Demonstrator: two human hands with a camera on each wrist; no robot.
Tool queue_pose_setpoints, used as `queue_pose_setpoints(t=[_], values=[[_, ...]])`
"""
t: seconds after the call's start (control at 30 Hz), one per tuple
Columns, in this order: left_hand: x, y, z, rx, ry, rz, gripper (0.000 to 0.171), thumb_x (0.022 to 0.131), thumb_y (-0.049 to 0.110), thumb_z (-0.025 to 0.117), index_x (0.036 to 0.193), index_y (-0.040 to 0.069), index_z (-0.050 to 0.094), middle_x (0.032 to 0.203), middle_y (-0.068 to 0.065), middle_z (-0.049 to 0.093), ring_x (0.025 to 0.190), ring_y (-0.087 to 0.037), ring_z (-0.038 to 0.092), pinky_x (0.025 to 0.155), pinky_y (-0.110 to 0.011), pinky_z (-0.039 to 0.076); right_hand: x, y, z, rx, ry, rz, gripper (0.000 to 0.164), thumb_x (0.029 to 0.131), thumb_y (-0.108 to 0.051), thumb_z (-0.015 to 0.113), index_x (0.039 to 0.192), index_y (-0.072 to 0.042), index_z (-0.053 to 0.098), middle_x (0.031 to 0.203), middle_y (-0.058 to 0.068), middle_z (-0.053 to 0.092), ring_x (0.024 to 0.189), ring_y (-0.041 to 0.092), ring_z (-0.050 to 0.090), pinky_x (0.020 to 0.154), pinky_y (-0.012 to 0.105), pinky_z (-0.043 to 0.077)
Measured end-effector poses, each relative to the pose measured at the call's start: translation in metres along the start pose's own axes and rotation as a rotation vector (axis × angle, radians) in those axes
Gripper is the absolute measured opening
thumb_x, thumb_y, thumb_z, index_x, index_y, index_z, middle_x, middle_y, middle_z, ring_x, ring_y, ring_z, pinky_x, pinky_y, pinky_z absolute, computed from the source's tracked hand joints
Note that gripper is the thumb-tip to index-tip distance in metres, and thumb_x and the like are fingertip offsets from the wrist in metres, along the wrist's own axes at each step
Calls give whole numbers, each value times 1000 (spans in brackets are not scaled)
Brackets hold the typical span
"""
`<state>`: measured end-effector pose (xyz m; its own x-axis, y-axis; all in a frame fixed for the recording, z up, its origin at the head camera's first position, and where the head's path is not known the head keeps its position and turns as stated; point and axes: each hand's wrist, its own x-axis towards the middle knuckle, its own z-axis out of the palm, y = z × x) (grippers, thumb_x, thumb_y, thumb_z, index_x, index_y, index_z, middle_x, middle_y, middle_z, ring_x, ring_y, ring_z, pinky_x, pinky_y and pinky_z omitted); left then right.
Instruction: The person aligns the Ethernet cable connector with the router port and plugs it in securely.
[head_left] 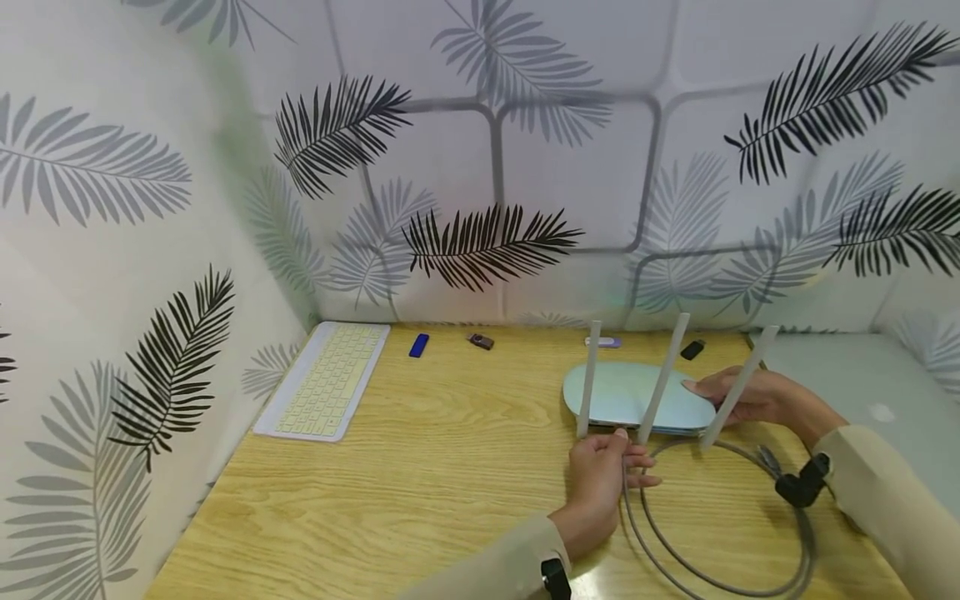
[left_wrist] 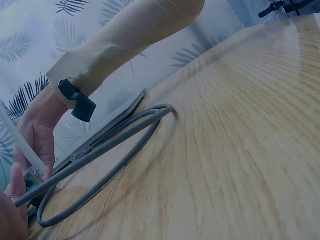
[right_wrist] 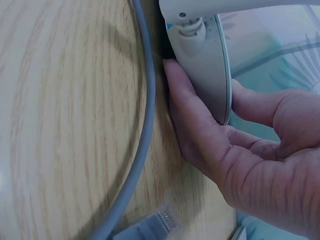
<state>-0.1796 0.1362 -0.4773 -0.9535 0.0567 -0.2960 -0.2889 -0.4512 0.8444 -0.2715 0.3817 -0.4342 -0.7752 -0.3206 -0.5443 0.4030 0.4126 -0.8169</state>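
A pale mint router (head_left: 633, 392) with three white antennas (head_left: 663, 375) sits on the wooden table, its antenna side toward me. My right hand (head_left: 750, 398) grips the router's right end, thumb on top and fingers underneath, as the right wrist view shows. At the router's near edge, my left hand (head_left: 596, 479) pinches a grey network cable (head_left: 750, 592) close to the ports. Its end there is hidden by the fingers. The cable loops over the table, and its other clear plug (right_wrist: 167, 217) lies loose below my right hand.
A white keyboard (head_left: 326, 379) lies at the left edge. Along the back are a blue USB stick (head_left: 418, 345), a brown one (head_left: 482, 341), a white and purple one (head_left: 607, 342) and a black one (head_left: 693, 349). A grey flat panel (head_left: 847, 375) lies at the right.
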Motion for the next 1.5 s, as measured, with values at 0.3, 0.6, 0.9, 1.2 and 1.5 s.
queue_pose_setpoints(t=[0.3,0.6,0.9,1.2,1.5], values=[[1,0,2,46,19,23,16,98,10,57,97,-6,59,86,-23,71,65,-22,71,53,-34,63,2,2,0,-30,7,-23,30,105,-26,46,77,-16,51,63,-6,41,58,8,44,67,29,55],[4,2,3,54,16,46,15,96,10,58,95,-6,59,84,-24,71,65,-27,73,52,-34,63,5,5,0,-60,16,-44,47,105,-31,45,125,11,50,80,-1,49,73,11,58,78,31,59],[5,4,2,79,34,14,15,96,10,59,94,-5,60,83,-21,71,65,-26,73,52,-33,63,5,8,-2,-26,13,-60,44,105,-29,47,128,8,52,76,-3,50,71,10,58,76,30,60],[2,-2,6,69,39,3,14,95,9,60,93,-5,61,77,-17,69,51,-14,63,47,-31,61,1,15,-4,-34,-10,-58,73,105,-31,46,146,22,15,102,7,55,77,9,61,80,29,61],[6,1,3,22,24,12,12,96,7,58,96,-5,57,81,-23,67,52,-15,63,49,-34,62,5,7,-2,-1,-7,-51,36,104,-28,48,123,2,59,66,-6,42,59,7,45,71,27,60]])
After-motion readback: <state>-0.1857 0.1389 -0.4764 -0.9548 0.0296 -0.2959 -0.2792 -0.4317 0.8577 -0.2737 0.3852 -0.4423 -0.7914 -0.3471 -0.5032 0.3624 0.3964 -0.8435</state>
